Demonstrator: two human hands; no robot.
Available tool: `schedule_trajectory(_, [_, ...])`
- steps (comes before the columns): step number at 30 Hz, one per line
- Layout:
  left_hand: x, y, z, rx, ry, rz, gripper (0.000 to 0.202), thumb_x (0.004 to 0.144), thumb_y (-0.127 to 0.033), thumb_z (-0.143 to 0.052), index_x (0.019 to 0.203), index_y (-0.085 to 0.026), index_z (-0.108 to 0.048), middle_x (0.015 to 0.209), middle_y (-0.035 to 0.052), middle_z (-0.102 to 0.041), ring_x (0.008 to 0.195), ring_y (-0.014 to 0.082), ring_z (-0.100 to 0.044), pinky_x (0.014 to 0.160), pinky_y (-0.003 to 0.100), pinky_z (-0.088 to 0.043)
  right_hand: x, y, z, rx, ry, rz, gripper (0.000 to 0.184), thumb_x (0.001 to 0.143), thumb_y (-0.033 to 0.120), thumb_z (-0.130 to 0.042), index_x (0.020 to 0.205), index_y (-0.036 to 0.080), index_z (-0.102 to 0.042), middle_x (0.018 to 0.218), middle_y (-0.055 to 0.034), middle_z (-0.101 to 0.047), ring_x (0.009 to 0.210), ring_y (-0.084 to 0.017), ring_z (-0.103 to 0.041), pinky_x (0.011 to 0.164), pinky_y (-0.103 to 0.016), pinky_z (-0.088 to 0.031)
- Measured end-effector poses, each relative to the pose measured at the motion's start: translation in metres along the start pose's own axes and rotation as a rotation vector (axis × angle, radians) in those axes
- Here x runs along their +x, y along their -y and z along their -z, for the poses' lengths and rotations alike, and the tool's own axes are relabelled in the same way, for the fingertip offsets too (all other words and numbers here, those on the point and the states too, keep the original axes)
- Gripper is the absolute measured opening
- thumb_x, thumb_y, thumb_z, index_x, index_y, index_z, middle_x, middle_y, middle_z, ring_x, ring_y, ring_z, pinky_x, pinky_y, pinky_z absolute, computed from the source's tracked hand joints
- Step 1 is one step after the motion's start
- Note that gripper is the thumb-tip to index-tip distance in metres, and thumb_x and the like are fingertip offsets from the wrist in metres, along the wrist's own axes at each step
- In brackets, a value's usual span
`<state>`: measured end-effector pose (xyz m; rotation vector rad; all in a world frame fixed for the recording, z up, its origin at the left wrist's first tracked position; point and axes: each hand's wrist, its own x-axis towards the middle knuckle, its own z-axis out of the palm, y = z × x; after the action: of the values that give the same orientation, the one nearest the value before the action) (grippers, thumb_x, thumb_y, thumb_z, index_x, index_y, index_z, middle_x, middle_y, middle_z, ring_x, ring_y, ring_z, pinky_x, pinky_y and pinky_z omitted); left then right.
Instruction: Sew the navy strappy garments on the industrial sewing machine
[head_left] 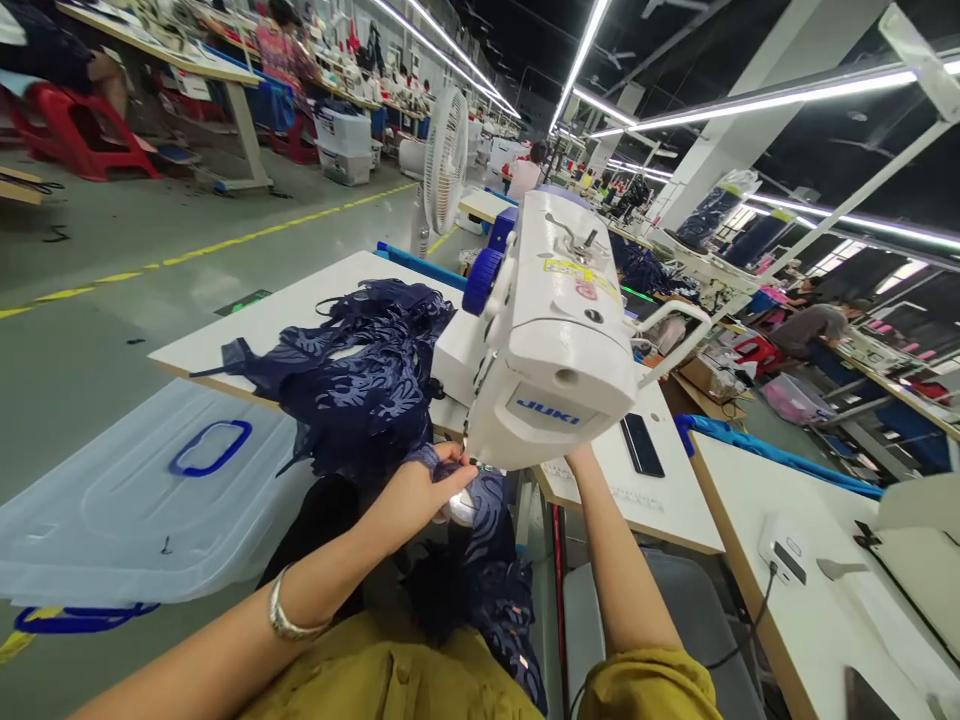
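Observation:
A white JUKI sewing machine [555, 330] stands on a white table [300, 310]. Dark navy lace fabric [360, 370] lies heaped on the table to its left and hangs down over my lap. My left hand [420, 490] is just below the machine's head, its fingers pinched together on the navy fabric near the needle. My right arm reaches up under the head; my right hand [579, 459] is almost wholly hidden behind the machine, so its fingers do not show.
A black phone [642, 444] lies on the table right of the machine. A clear plastic bin lid with a blue handle [150, 490] sits at my left. Another white table [810, 590] stands at the right. A standing fan [445, 160] and other workers are farther back.

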<state>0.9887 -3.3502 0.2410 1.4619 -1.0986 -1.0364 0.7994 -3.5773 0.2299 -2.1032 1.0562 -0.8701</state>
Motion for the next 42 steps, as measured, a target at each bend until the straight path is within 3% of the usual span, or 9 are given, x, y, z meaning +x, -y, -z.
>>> schedule_trajectory(8, [0.000, -0.003, 0.002, 0.030, 0.006, -0.012, 0.033, 0.081, -0.050, -0.059, 0.096, -0.021, -0.065, 0.087, 0.0003, -0.071, 0.085, 0.0216, -0.064, 0.068, 0.027, -0.048, -0.017, 0.004, 0.008, 0.075, -0.153, -0.120, 0.009, 0.071, 0.028, -0.059, 0.075, 0.021, -0.063, 0.074, -0.0045, -0.067, 0.088, -0.024, -0.061, 0.081, -0.038, -0.050])
schedule_trajectory(12, [0.000, -0.005, 0.002, 0.107, -0.038, -0.046, 0.030, 0.080, -0.050, -0.060, 0.084, -0.020, -0.065, 0.081, -0.0004, -0.070, 0.078, 0.0203, -0.064, 0.069, 0.028, -0.048, -0.039, 0.023, 0.004, 0.383, -0.069, -0.133, 0.015, 0.070, 0.033, -0.065, 0.079, 0.021, -0.067, 0.072, -0.0019, -0.067, 0.080, -0.019, -0.061, 0.074, -0.033, -0.051])
schedule_trajectory(15, [0.001, -0.007, 0.002, 0.153, -0.057, -0.079, 0.029, 0.080, -0.048, -0.060, 0.079, -0.020, -0.065, 0.077, -0.0006, -0.070, 0.074, 0.0200, -0.063, 0.067, 0.027, -0.048, -0.064, 0.040, -0.003, 0.636, -0.014, -0.227, 0.021, 0.067, 0.037, -0.072, 0.079, 0.020, -0.070, 0.075, -0.0018, -0.068, 0.074, -0.017, -0.061, 0.071, -0.032, -0.052])
schedule_trajectory(18, [0.002, -0.007, 0.001, 0.180, -0.068, -0.085, 0.028, 0.079, -0.047, -0.060, 0.075, -0.020, -0.063, 0.074, -0.0009, -0.069, 0.072, 0.0193, -0.062, 0.064, 0.027, -0.048, -0.086, 0.055, -0.008, 0.704, 0.014, -0.292, 0.027, 0.068, 0.041, -0.074, 0.085, 0.019, -0.072, 0.079, -0.0023, -0.069, 0.072, -0.015, -0.061, 0.071, -0.031, -0.053])
schedule_trajectory(21, [0.004, -0.005, 0.000, 0.188, -0.068, -0.081, 0.026, 0.079, -0.046, -0.060, 0.075, -0.020, -0.062, 0.072, -0.0020, -0.067, 0.069, 0.0180, -0.061, 0.062, 0.025, -0.047, -0.100, 0.066, -0.011, 0.708, 0.030, -0.257, 0.030, 0.072, 0.041, -0.073, 0.094, 0.021, -0.070, 0.082, -0.0018, -0.069, 0.073, -0.014, -0.062, 0.070, -0.029, -0.053])
schedule_trajectory(27, [0.003, -0.003, -0.003, 0.246, -0.091, -0.110, 0.026, 0.080, -0.046, -0.058, 0.077, -0.020, -0.061, 0.077, -0.0010, -0.067, 0.074, 0.0186, -0.062, 0.063, 0.025, -0.046, -0.121, 0.079, -0.028, 0.536, -0.036, -0.157, 0.019, 0.078, 0.037, -0.070, 0.087, 0.021, -0.065, 0.078, 0.0002, -0.068, 0.070, -0.012, -0.062, 0.065, -0.025, -0.051])
schedule_trajectory(32, [0.001, -0.008, -0.004, 0.245, -0.084, -0.091, 0.026, 0.079, -0.044, -0.058, 0.087, -0.020, -0.064, 0.086, 0.0009, -0.069, 0.083, 0.0213, -0.063, 0.063, 0.027, -0.045, -0.132, 0.086, -0.039, 0.230, -0.065, 0.067, 0.012, 0.086, 0.028, -0.059, 0.095, 0.022, -0.065, 0.087, -0.0021, -0.067, 0.080, -0.014, -0.063, 0.075, -0.027, -0.052])
schedule_trajectory(39, [0.002, -0.009, -0.003, 0.212, -0.058, -0.088, 0.026, 0.081, -0.044, -0.058, 0.089, -0.020, -0.065, 0.087, 0.0014, -0.069, 0.086, 0.0217, -0.063, 0.064, 0.027, -0.045, -0.132, 0.082, -0.032, 0.174, -0.079, 0.169, 0.014, 0.089, 0.027, -0.058, 0.099, 0.025, -0.067, 0.090, -0.0027, -0.067, 0.082, -0.015, -0.064, 0.072, -0.026, -0.053])
schedule_trajectory(42, [0.002, -0.008, -0.003, 0.206, -0.050, -0.088, 0.026, 0.082, -0.044, -0.058, 0.091, -0.021, -0.066, 0.091, 0.0016, -0.069, 0.088, 0.0217, -0.062, 0.065, 0.027, -0.046, -0.133, 0.083, -0.026, 0.034, -0.177, 0.235, 0.013, 0.089, 0.026, -0.060, 0.095, 0.026, -0.072, 0.093, -0.0042, -0.066, 0.086, -0.016, -0.064, 0.073, -0.027, -0.053])
